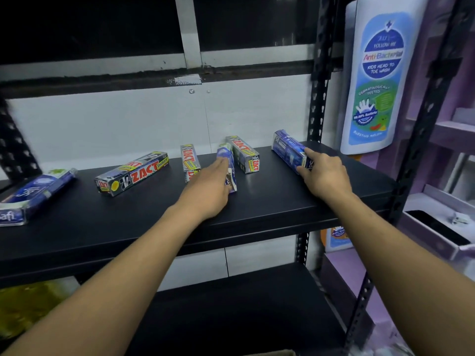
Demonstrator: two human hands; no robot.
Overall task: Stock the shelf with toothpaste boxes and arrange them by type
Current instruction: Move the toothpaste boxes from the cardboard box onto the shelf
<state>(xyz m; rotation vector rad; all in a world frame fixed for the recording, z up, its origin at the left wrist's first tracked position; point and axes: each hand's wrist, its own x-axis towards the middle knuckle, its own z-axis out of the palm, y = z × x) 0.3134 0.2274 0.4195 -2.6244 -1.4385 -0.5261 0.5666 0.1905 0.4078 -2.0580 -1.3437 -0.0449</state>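
Several toothpaste boxes lie scattered on the black shelf (270, 201). Three are silver Zact boxes: one angled at the left (132, 173), one pointing backward in the middle (189, 160), one right of centre (244, 154). Three are blue Safi boxes: one at the far left (36, 195), one in the middle (228, 165), one at the right (289, 150). My left hand (208, 191) grips the middle blue box from its left side. My right hand (325, 174) holds the near end of the right blue box, index finger stretched along its top.
The black upright post (318, 98) stands behind the right blue box. A large white wash bottle (372, 80) hangs to the right of it. Purple shelving with open boxes (437, 227) lies further right. A lower black shelf (231, 317) sits beneath.
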